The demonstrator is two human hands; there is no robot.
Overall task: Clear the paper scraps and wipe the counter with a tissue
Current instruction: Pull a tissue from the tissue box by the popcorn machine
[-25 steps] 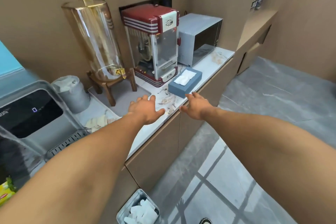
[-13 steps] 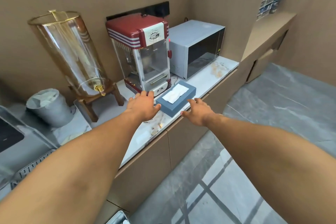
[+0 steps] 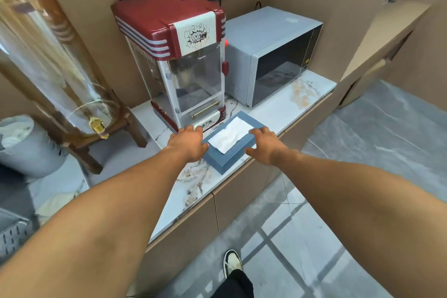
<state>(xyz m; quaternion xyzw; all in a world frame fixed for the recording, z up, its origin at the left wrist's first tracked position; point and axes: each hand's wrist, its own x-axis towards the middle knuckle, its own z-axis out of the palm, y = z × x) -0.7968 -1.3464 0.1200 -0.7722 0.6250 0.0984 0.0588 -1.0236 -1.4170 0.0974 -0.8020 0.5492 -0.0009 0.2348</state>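
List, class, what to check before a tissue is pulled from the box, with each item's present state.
1. Tissue sticks out of the box top: ok.
2. Right hand at the box's right edge, empty: ok.
3. Left hand at the box's left edge, empty: ok.
4. Box sits fully on the counter: ok.
5. Tissue already pinched: not ok.
6. Scraps cleared from the counter: cannot tell.

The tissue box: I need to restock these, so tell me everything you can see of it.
The tissue box is a flat, slate-blue rectangular box lying at an angle near the front edge of the marble counter, just before the popcorn machine. A white tissue fills its top opening. The left hand touches its left end, the right hand its right side.
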